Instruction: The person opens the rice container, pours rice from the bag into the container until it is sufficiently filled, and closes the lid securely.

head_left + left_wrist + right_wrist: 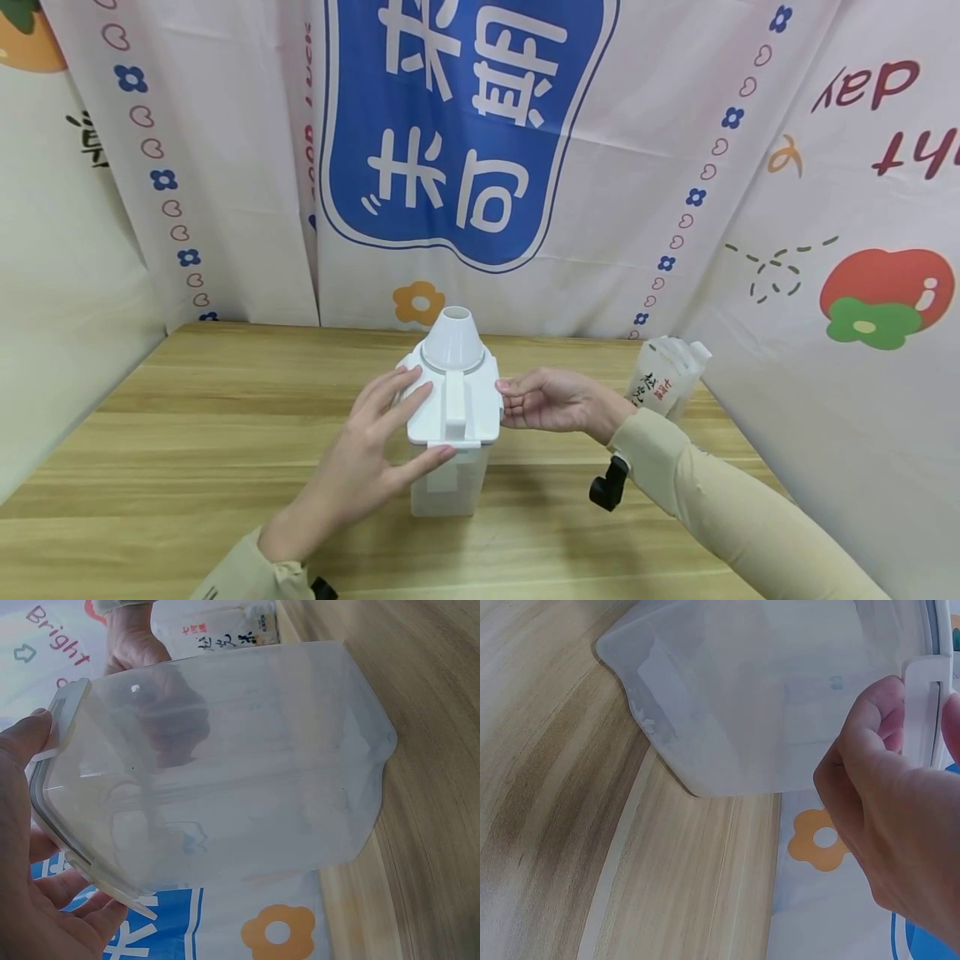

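The left hand (pixel 367 450) grips the white plastic lid (pixel 477 404), thumb on its front clip, atop the tall translucent plastic container (pixel 448 502) on the light wood-grain desk (pixel 225 467). The right hand (pixel 555 402) pinches a white side clip (pixel 922 675); the left wrist view shows it blurred through the wall. Only the head view shows the white cone (pixel 453 343). A printed whitish bag (pixel 663 383) is partly hidden behind the right sleeve (pixel 675 467).

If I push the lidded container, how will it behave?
The container might tip if pushed high, standing taller than wide. Probably light: no obvious fill shows through its translucent body. Likely fairly stiff: its sides hold their boxy shape.
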The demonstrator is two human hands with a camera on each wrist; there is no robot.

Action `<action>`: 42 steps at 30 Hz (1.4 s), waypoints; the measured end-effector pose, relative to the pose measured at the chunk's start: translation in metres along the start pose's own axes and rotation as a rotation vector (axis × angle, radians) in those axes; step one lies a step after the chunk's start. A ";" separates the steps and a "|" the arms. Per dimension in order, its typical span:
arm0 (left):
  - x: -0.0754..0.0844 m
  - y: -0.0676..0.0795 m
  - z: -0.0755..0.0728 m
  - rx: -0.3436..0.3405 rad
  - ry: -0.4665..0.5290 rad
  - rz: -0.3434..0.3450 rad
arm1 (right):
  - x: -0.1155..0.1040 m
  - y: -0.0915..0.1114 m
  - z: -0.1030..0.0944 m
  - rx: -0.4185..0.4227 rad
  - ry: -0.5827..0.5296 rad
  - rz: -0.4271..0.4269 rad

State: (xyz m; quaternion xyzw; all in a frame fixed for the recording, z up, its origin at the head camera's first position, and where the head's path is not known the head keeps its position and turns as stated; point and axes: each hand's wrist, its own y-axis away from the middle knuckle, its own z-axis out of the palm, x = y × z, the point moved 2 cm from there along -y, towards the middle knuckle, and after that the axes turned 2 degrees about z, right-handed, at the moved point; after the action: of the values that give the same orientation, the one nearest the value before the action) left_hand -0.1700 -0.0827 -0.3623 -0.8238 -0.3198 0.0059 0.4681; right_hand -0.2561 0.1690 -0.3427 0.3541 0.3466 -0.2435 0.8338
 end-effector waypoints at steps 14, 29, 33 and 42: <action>-0.001 0.000 0.000 -0.004 -0.010 0.003 | 0.000 -0.002 -0.002 -0.026 0.011 0.001; -0.001 0.000 0.001 -0.004 -0.013 0.006 | 0.000 0.001 -0.002 0.007 -0.001 -0.009; 0.000 0.000 0.000 -0.008 -0.010 -0.001 | -0.001 0.005 0.002 0.058 0.075 -0.047; 0.001 0.001 -0.001 -0.015 -0.010 -0.008 | 0.001 0.005 0.002 0.076 0.127 -0.045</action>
State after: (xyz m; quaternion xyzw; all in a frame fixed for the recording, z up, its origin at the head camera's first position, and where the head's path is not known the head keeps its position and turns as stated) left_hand -0.1690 -0.0829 -0.3622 -0.8259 -0.3257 0.0058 0.4602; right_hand -0.2513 0.1706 -0.3398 0.3924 0.3969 -0.2523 0.7904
